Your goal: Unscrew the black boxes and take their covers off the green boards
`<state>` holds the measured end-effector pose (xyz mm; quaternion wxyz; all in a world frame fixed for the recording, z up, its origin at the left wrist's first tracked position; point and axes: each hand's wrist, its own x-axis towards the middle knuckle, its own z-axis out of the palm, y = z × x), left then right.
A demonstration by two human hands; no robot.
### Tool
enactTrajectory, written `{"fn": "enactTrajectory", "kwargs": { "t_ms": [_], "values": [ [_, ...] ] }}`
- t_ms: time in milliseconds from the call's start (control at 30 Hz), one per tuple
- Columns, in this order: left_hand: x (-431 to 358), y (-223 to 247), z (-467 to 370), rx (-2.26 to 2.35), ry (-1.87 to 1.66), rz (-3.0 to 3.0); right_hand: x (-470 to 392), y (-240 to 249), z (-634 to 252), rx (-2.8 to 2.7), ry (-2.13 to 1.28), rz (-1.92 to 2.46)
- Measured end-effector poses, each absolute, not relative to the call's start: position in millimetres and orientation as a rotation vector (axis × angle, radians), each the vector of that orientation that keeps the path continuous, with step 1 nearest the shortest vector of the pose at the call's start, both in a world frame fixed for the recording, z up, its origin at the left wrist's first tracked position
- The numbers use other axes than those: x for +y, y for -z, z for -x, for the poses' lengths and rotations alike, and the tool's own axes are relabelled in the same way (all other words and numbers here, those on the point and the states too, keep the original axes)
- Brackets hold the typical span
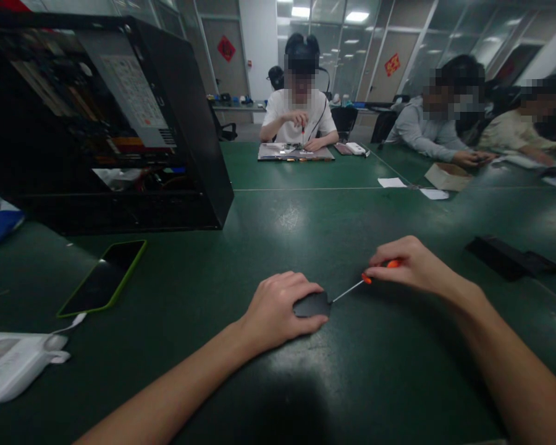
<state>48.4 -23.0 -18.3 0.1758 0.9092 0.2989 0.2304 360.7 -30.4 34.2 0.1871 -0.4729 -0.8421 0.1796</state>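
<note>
- Fingers [308,289] of the left hand [278,309] grip a small black mouse [312,305] by its two long sides, the thumb along the near side and the others curled over the far side.
- The mouse lies on the dark green tabletop [278,235], near the middle of the view, one end turned toward the right hand [408,262].
- The right hand pinches the orange handle of a screwdriver [349,290] between thumb and fingers; its thin metal shaft slants down to the left, and its tip meets the end of the mouse or sits just beside it, too small to tell which.
- To the left stands a large black computer case [204,142], its inner parts and a labelled metal box showing.
- In front of the case lies a phone [102,278] with a bright green edge, a white cable plug [80,319] at its near corner.
- Nearer still, at the left edge, is a white device [16,364] with a small loop, and behind the phone a blue item [0,225], partly cut off.
- A flat black object [509,256] rests well to the right of the right hand.
- Across the tabletop a person [299,117] in a white shirt holds a red-handled tool over a flat panel [266,152].
- Further right are an open cardboard box [447,178], white papers [391,183] and two more seated people [426,133].
</note>
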Motion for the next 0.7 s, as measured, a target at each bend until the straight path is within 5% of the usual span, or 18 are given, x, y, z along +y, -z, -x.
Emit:
{"fn": "enactTrajectory", "kwargs": {
  "t_ms": [133, 233, 433, 700],
  "values": [
    [-28, 23, -43, 0.822, -0.765, -2.582, -52, -39, -348, -2.423, 0.395, 1.172],
    [-33, 28, -34, 0.800, -0.952, -2.551, -54, -24, -336, -2.264, 0.732, 1.032],
    [-38, 29, -24, 0.843, -1.146, -2.525, -37, 15, -323, -2.053, 0.347, 1.093],
    [-40, 26, -27, 0.923, -0.977, -2.599, -34, 21, -333, -1.955, 0.287, 1.237]
  ]
}}
